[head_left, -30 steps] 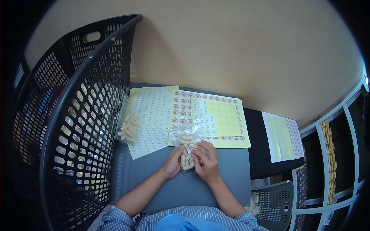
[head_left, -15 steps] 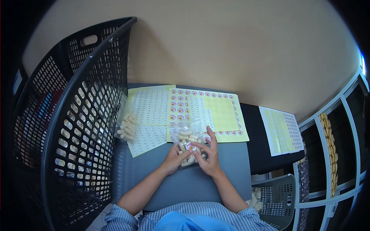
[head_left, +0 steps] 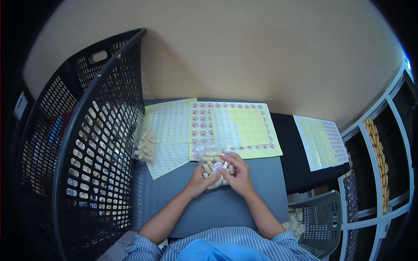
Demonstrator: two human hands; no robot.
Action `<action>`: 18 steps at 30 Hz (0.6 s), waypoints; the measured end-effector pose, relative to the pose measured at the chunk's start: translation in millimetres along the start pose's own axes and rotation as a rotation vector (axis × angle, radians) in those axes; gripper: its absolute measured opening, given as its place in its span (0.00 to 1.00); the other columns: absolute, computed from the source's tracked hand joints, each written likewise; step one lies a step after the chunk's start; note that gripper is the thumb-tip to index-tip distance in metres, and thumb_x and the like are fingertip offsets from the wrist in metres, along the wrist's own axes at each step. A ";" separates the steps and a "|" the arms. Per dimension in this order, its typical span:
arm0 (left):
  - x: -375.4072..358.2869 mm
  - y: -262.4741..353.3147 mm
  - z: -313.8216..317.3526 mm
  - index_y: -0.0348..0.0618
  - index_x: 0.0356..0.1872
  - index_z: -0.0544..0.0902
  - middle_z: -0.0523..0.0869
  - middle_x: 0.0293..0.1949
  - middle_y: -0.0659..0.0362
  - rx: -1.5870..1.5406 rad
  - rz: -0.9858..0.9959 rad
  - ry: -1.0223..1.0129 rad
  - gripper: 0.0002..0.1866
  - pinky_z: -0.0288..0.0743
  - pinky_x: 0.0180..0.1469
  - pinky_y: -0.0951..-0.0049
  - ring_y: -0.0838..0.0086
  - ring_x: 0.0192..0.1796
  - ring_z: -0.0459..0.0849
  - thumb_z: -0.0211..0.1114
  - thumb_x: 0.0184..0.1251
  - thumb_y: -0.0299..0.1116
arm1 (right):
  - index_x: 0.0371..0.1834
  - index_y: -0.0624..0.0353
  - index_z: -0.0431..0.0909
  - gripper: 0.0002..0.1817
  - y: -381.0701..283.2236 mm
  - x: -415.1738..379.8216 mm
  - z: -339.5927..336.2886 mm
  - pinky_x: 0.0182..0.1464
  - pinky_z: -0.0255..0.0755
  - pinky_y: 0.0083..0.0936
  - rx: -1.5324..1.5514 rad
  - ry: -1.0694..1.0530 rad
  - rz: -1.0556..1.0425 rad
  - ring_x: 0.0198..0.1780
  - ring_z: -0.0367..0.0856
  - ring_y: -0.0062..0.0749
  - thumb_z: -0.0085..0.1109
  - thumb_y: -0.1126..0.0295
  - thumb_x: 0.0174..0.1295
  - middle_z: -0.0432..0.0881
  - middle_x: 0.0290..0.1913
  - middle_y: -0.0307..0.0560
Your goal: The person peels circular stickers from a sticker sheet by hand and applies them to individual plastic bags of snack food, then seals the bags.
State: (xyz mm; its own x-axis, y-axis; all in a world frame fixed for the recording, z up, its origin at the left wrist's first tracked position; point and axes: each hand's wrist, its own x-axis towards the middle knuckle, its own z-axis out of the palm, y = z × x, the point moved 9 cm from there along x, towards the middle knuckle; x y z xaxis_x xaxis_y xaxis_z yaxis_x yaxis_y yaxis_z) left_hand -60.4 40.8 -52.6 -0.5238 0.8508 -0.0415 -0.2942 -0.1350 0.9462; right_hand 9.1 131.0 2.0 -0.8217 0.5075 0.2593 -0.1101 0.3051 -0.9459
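Observation:
A clear plastic bag of pale, finger-shaped pieces (head_left: 211, 154) rests near the middle of the grey table. My left hand (head_left: 199, 182) grips its left side, thumb laid across the front. On the right side, my right hand (head_left: 239, 177) holds the bag with its fingers curled over the top and thumb on the front. Between the two thumbs a round printed sticker (head_left: 218, 167) lies on the bag. Just beyond the bag are sticker sheets (head_left: 254, 126) with round red-and-white labels round a yellow backing. Other sheets of small print (head_left: 172, 124) lie to the left.
A tall black perforated basket (head_left: 98, 82) stands at the left, with a second filled bag (head_left: 146, 145) beside it. More label sheets (head_left: 320, 143) lie on a black surface at right. Below are a grey basket (head_left: 320, 222) and a pale metal rack (head_left: 363, 224).
My right fingers, raised and spread before, have curled down onto the bag. Both thumbs stay by the round sticker. The view has shifted slightly.

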 end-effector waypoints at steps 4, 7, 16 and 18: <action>-9.4 17.7 8.9 0.36 0.56 0.65 0.76 0.50 0.56 0.050 0.094 0.003 0.25 0.71 0.51 0.75 0.75 0.49 0.76 0.62 0.58 0.28 | 0.39 0.64 0.78 0.16 -12.1 -0.2 -6.4 0.38 0.73 0.19 -0.005 0.115 -0.082 0.43 0.76 0.24 0.68 0.75 0.45 0.76 0.44 0.45; -10.7 20.4 19.5 0.37 0.60 0.60 0.73 0.54 0.55 0.203 0.081 -0.136 0.29 0.69 0.55 0.75 0.75 0.55 0.73 0.61 0.58 0.25 | 0.36 0.63 0.71 0.15 1.7 -2.6 -3.3 0.32 0.74 0.17 0.110 0.064 0.096 0.40 0.77 0.22 0.67 0.77 0.46 0.74 0.38 0.43; -18.3 49.1 47.2 0.36 0.63 0.55 0.67 0.59 0.52 0.163 0.074 -0.228 0.33 0.64 0.61 0.71 0.70 0.61 0.68 0.60 0.58 0.23 | 0.35 0.61 0.68 0.16 -20.9 -6.9 -18.1 0.33 0.73 0.14 0.336 0.137 0.112 0.34 0.77 0.19 0.64 0.82 0.47 0.73 0.39 0.42; -20.1 63.8 45.8 0.35 0.63 0.55 0.65 0.61 0.50 0.151 0.069 -0.235 0.34 0.61 0.63 0.68 0.67 0.63 0.65 0.61 0.58 0.25 | 0.36 0.61 0.68 0.17 -38.7 -6.9 -33.9 0.35 0.73 0.13 0.214 0.194 -0.005 0.35 0.77 0.20 0.64 0.83 0.46 0.72 0.40 0.42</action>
State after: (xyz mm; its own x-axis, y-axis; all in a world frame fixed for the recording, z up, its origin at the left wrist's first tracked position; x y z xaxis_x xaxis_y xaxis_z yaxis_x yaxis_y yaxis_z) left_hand -32.1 38.3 23.4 -0.3336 0.9390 0.0839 -0.1327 -0.1349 0.9819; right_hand 38.0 143.0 43.4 -0.7009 0.6572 0.2770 -0.2461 0.1417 -0.9588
